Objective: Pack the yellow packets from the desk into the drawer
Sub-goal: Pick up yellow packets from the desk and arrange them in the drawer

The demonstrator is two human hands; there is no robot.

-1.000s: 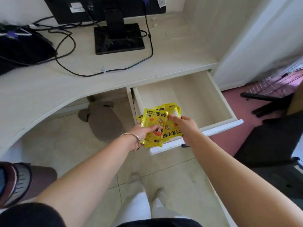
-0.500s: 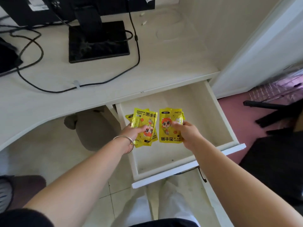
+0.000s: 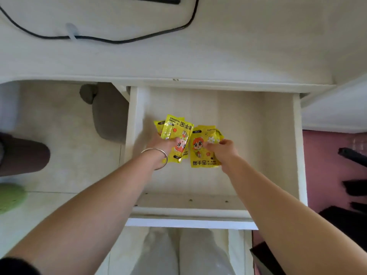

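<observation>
Desk (image 3: 218,56) fills your view from 10 to 2 o'clock, pale and wide, with a black cable (image 3: 119,41) looping across it and a white clip (image 3: 72,33) pinning that cable at 11. Below the desk edge the drawer (image 3: 248,135) stands pulled out toward you, taking the centre and the 3 o'clock side, its front rim down at 6. Under the desk at 9 sits a grey shape (image 3: 111,116) on the pale floor; what it is you cannot tell. Both your forearms reach up from 7 and 5 into the drawer. Your left hand (image 3: 164,144) has its fingers curled round a fan of yellow packets (image 3: 176,130), just left of centre, printed side up. Your right hand (image 3: 224,150) pinches a second bunch (image 3: 200,143), just right of centre, with a cartoon face showing. The two bunches lie side by side, edges almost meeting, low over the drawer's bottom toward its left half; whether they rest on the wood you cannot tell. A silver bangle (image 3: 156,150) circles your left wrist.
</observation>
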